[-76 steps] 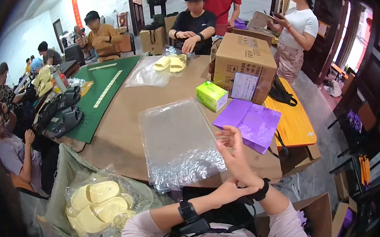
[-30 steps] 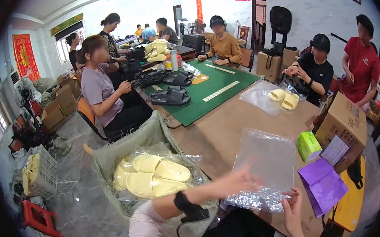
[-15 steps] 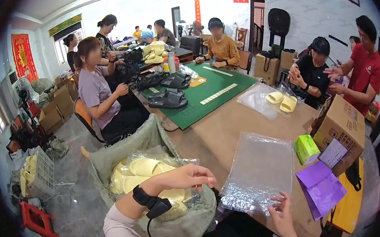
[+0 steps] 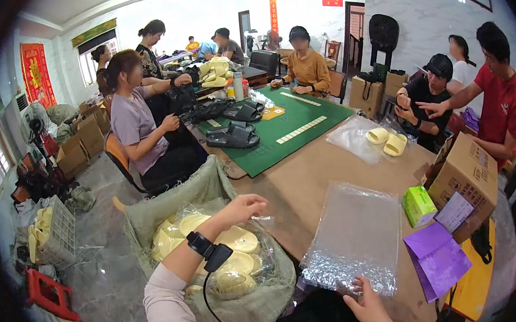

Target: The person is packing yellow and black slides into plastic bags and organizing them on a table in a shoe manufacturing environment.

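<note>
My left hand [image 4: 245, 209] hovers over a sack [image 4: 240, 306] of greenish woven cloth, its fingers loosely bent and nothing visible in them. A black band with a small device and cable circles that wrist. Inside the sack lie several pale yellow slippers [image 4: 238, 239], some under clear plastic. My right hand [image 4: 369, 307] is open, thumb and fingers apart, at the near edge of some clear plastic bags [image 4: 356, 232] lying flat on the brown table [image 4: 289, 198]. Whether its fingertips press on the plastic I cannot tell.
Right of the bags are a green box [image 4: 419, 206], a purple paper bag [image 4: 438, 258] and a cardboard carton [image 4: 466, 186]. Yellow slippers [image 4: 394, 144] lie on plastic farther back. Black slippers [image 4: 231, 136] rest on a green mat [image 4: 269, 151]. Several people sit or stand around the table.
My left hand has moved up and left, farther over the sack. My right hand has shifted slightly down and left along the bags' near edge. The person in red now reaches out an arm.
</note>
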The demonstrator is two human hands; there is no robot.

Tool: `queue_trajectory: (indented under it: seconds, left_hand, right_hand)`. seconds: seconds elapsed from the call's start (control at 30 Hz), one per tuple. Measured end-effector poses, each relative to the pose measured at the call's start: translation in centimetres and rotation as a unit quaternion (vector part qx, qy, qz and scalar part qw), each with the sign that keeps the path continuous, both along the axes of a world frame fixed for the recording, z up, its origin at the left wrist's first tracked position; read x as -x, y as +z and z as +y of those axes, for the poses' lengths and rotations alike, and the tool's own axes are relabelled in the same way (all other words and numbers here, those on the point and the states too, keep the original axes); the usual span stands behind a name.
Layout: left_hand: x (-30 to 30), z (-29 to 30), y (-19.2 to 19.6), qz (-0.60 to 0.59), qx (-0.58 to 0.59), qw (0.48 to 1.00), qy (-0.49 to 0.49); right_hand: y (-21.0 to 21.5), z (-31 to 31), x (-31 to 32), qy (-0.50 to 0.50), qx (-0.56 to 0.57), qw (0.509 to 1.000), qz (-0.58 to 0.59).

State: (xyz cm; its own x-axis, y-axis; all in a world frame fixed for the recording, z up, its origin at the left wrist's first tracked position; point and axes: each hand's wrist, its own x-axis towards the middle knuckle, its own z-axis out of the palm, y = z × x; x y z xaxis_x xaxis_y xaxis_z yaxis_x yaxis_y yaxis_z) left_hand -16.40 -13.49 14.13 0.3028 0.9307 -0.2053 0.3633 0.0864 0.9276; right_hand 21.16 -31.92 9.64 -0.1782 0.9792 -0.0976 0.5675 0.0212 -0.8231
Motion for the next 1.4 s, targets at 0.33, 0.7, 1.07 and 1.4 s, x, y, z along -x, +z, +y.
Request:
queue_trajectory:
  seconds: [0.33,0.7,1.07,1.4]
  left_hand:
    - [2.7,2.7,-2.3,-0.008,-0.027,0.991,0.132]
    - [3.2,1.2,-3.2,-0.065,-0.005,0.993,0.098]
    - [4.2,0.6,-3.3,-0.022,-0.008,0.992,0.12]
    - [6.6,7.0,-4.8,0.128,-0.164,0.962,0.178]
  right_hand:
    - [-0.1,0.0,0.6,0.012,-0.075,0.992,-0.101]
    - [0.0,0.2,1.5,0.036,-0.07,0.994,-0.077]
    - [-1.3,0.4,1.5,0.036,-0.065,0.992,-0.102]
    - [-3.2,0.1,1.2,-0.002,-0.082,0.994,-0.075]
